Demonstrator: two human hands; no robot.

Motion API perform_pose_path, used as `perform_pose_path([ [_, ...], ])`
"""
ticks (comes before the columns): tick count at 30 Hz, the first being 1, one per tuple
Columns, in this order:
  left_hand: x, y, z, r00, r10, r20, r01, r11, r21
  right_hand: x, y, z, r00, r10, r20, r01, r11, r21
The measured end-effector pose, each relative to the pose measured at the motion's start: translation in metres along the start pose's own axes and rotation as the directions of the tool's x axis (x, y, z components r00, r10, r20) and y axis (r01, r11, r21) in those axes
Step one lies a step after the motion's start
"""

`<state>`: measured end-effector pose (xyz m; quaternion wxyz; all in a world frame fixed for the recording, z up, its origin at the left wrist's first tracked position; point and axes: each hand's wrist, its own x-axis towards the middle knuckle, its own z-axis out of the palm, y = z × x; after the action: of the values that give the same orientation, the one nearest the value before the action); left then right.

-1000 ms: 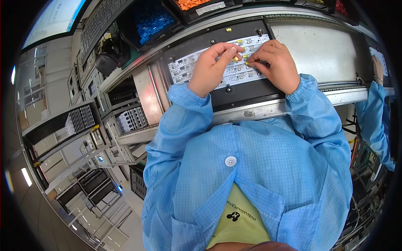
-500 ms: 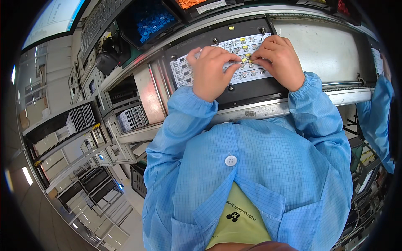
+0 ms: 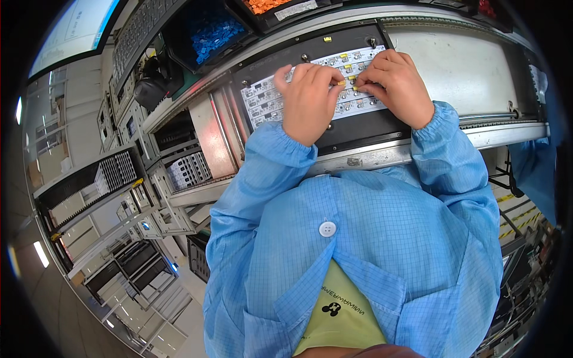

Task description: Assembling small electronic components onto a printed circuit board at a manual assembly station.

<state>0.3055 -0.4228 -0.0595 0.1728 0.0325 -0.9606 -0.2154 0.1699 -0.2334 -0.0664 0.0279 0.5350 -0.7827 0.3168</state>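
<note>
A white circuit board panel [image 3: 262,92] with several rows of small parts lies on a black fixture plate [image 3: 364,128] in front of me. My left hand [image 3: 310,101] is over its middle, thumb and forefinger pinched on a small yellow part [image 3: 341,83]. Close by on the right, my right hand [image 3: 398,86] is closed, its fingertips at another small yellow part [image 3: 356,89] on the board. Whether they grip that part is hard to see. More yellow parts [image 3: 344,58] sit in the rows above, and a single yellow piece [image 3: 327,39] lies on the plate's far side.
Beyond the rail are a black bin of blue pieces [image 3: 218,36] and a bin of orange pieces [image 3: 265,5]. A keyboard [image 3: 140,33] and a monitor [image 3: 71,30] stand at the far left. Metal rails [image 3: 352,162] border the fixture. Another person's blue sleeve [image 3: 534,173] shows at the right.
My left hand has shifted slightly right, its fingertips rising a little with the yellow part between them. My right hand has barely moved. The other person's sleeve at the right has changed place.
</note>
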Motion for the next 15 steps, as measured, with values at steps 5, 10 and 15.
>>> perform_pose_path([
  [5, -0.0053, 0.0019, -0.0055, 0.999, 0.003, -0.036, -0.006, 0.997, -0.073, -0.0025, 0.0016, 0.0020, 1.000, 0.001, -0.019, -0.001, 1.000, -0.014],
  [10, -0.0083, 0.0062, -0.0101, 0.999, 0.013, -0.052, -0.015, 0.999, -0.049, -0.0024, 0.0024, 0.0015, 0.999, -0.009, -0.031, 0.009, 1.000, -0.012],
  [15, -0.0092, 0.0109, -0.0102, 0.999, -0.005, -0.047, 0.001, 0.996, -0.094, -0.0023, 0.0011, 0.0027, 0.999, 0.001, -0.035, -0.002, 1.000, -0.020],
])
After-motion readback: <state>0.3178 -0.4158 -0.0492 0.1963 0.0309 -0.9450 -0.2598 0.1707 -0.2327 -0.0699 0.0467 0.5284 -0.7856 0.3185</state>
